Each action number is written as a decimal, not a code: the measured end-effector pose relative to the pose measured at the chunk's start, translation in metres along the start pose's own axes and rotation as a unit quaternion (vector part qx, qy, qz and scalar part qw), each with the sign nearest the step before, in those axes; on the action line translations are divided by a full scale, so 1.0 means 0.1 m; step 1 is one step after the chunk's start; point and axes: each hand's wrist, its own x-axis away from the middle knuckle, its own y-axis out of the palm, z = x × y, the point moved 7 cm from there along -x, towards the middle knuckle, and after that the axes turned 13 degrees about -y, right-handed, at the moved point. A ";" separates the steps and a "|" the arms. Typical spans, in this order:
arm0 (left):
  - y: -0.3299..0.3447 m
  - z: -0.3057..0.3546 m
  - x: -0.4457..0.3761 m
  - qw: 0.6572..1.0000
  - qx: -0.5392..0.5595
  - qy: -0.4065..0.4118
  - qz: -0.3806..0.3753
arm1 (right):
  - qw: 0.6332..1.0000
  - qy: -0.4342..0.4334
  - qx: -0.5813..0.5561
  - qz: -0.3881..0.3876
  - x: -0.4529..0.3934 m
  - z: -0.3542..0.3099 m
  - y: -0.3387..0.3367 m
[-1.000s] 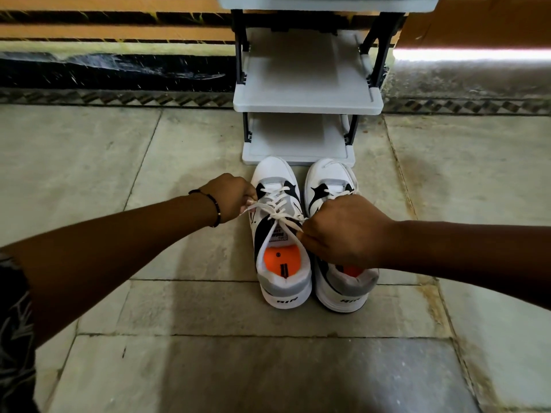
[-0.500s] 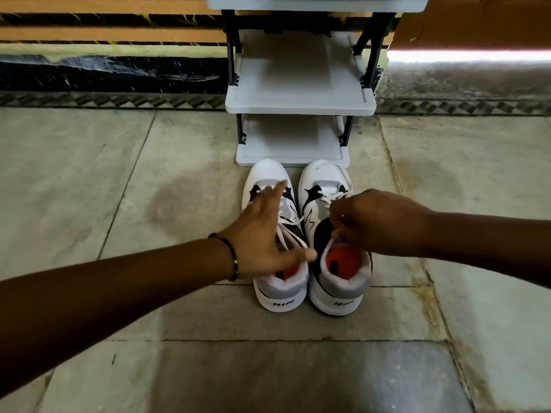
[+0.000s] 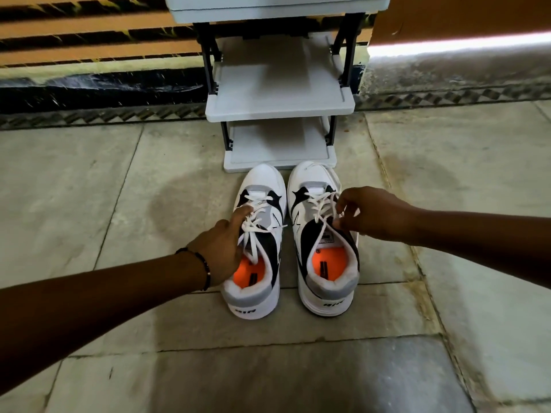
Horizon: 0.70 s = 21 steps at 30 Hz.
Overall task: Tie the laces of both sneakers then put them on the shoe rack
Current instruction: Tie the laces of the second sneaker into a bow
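Note:
Two white, black and grey sneakers with orange insoles stand side by side on the stone floor, toes toward the rack. My left hand (image 3: 222,248) rests on the left sneaker (image 3: 258,281), fingers closed around its knotted white laces. My right hand (image 3: 371,214) hovers over the right sneaker (image 3: 326,272) and pinches one of its loose laces (image 3: 323,216) between thumb and fingers. The grey shoe rack (image 3: 280,107) stands just beyond the toes, its two lower shelves bare.
Large stone floor tiles (image 3: 119,180) spread to both sides and toward me. A wall with orange slats (image 3: 89,28) and a dark patterned skirting runs behind the rack. A bright strip of light lies at the far right.
Both hands have left the left sneaker's lace ends. My right hand has moved to the right sneaker and taken a lace. My left hand has settled onto the left sneaker's laces.

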 end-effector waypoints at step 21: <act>-0.07 1.21 -0.19 0.958 0.269 -0.029 -0.099 | 0.953 0.069 -0.285 0.074 -0.09 -0.02 -0.14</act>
